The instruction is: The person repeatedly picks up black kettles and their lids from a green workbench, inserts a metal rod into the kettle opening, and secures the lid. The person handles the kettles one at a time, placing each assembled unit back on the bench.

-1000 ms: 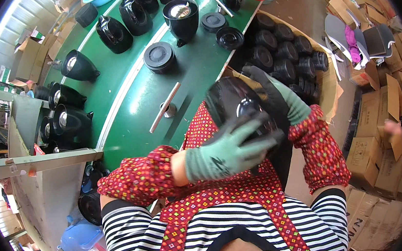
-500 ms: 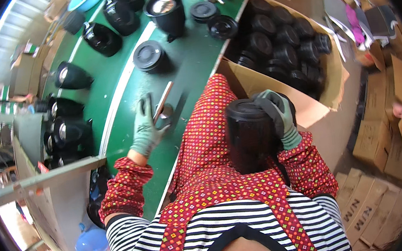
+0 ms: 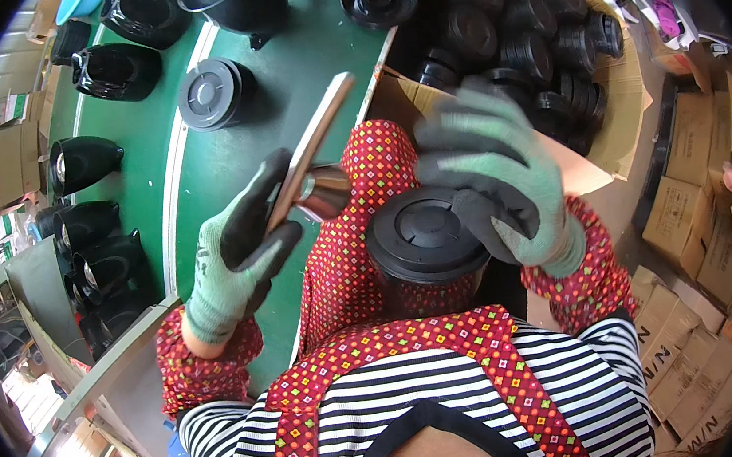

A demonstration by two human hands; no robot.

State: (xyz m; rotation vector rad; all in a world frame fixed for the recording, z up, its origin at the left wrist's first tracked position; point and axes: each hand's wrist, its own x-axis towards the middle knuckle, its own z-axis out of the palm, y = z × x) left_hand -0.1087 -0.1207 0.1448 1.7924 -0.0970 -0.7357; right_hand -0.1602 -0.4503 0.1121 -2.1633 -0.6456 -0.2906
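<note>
The left hand point(image 3: 239, 246) closes round a T-shaped tool's point(image 3: 309, 154) bar, mid-frame. The right hand point(image 3: 513, 182), fingers loosely spread, has its thumb by the lid point(image 3: 420, 230) of a black pot point(image 3: 431, 295), lower centre, apparently lap-steadied. A box point(image 3: 625, 107) sits upper right, presumably for easy reach.

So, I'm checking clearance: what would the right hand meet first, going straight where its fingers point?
The right hand would probably meet the apron, though depth is unclear and it may pass above.

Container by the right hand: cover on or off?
On: the black cover sits across the top of the container. Whether it's tight, cannot tell.
</note>
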